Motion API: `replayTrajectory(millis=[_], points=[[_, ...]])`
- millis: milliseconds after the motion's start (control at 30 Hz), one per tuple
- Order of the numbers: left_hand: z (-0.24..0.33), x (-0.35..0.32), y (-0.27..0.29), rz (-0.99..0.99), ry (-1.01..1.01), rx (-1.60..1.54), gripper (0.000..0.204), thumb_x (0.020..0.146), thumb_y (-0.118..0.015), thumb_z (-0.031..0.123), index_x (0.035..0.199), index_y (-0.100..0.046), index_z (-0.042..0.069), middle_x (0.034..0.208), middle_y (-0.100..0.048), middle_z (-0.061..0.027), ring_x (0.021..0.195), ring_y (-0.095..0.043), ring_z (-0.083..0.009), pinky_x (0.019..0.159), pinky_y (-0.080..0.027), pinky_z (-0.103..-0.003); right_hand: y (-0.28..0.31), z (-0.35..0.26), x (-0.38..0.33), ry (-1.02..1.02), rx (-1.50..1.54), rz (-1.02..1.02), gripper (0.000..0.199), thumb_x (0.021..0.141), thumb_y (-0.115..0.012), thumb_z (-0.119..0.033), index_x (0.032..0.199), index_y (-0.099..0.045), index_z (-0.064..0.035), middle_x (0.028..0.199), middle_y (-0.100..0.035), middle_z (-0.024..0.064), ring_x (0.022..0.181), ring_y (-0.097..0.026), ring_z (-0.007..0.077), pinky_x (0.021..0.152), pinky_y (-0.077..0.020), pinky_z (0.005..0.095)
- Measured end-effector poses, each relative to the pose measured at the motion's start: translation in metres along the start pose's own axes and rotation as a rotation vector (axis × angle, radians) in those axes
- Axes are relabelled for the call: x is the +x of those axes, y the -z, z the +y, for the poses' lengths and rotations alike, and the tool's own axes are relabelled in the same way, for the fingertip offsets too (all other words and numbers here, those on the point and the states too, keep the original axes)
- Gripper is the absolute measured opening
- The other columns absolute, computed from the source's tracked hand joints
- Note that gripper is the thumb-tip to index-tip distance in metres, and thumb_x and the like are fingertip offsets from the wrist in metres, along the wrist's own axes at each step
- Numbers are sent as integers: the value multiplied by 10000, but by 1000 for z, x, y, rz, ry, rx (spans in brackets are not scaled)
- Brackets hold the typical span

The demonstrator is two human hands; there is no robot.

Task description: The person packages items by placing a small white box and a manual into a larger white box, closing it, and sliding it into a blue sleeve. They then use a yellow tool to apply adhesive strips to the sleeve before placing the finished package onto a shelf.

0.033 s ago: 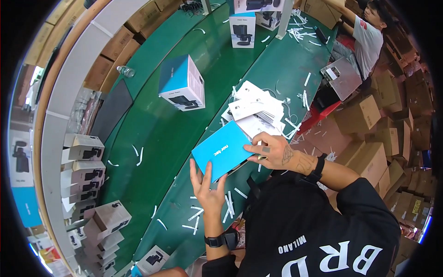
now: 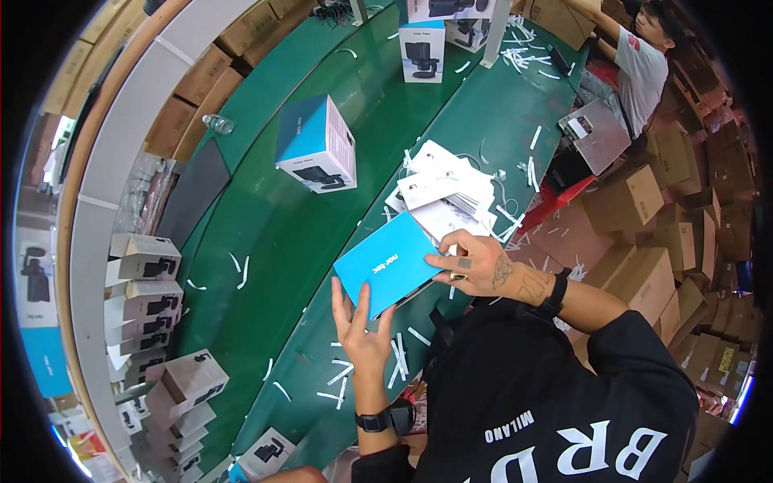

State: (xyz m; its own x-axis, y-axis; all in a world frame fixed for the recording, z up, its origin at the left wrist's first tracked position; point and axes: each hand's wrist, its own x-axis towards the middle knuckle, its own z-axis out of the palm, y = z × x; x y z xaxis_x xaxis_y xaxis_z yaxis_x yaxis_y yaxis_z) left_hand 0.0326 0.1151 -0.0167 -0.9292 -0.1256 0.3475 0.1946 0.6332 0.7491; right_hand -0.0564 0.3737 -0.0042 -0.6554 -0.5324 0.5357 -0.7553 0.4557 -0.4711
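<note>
I hold a flat bright blue box (image 2: 386, 270) tilted above the near edge of the green table (image 2: 266, 241). My left hand (image 2: 362, 326) supports its lower edge, palm up with fingers spread against it. My right hand (image 2: 475, 262) grips its right end, fingers curled over the edge. Just beyond the box lies a stack of white flat cartons (image 2: 439, 193). A blue and white product box (image 2: 316, 145) stands upright farther out on the table.
Another product box (image 2: 422, 50) stands at the table's far end. White paper strips litter the green surface. A person in a white shirt (image 2: 640, 68) works at the top right. Brown cartons (image 2: 644, 201) pile up on the right; grey product boxes (image 2: 145, 298) stack on the left.
</note>
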Motion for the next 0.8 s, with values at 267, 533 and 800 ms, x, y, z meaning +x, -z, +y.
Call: replayTrajectory(millis=[267,533,800], points=[[7,-1,18,-287,-49,45,739,816,-814,179,1485,-514,81,1625,-246,-314,1479,-307,-500,1164,-308,-614,-1,2,-18,-9,32,-52,534,735,-865,-145,1241,-692,-147,1248,-620,95,616,-565,153,544,-507,288],[35,50,-15,-577,-239,591,841,866,-714,390,1593,-352,171,1655,-181,-286,1511,-187,-515,1166,-125,-721,-37,12,-21,178,19,0,436,768,-837,-136,1179,-696,-102,1355,-655,99,655,-686,173,550,-569,294],[31,55,-28,-471,-300,701,1041,712,-808,500,1591,-348,183,1614,-265,-277,1454,-280,-513,1158,-177,-705,-43,19,-22,155,176,145,330,769,-844,-140,1070,-717,-92,1247,-722,48,697,-713,191,566,-571,280]])
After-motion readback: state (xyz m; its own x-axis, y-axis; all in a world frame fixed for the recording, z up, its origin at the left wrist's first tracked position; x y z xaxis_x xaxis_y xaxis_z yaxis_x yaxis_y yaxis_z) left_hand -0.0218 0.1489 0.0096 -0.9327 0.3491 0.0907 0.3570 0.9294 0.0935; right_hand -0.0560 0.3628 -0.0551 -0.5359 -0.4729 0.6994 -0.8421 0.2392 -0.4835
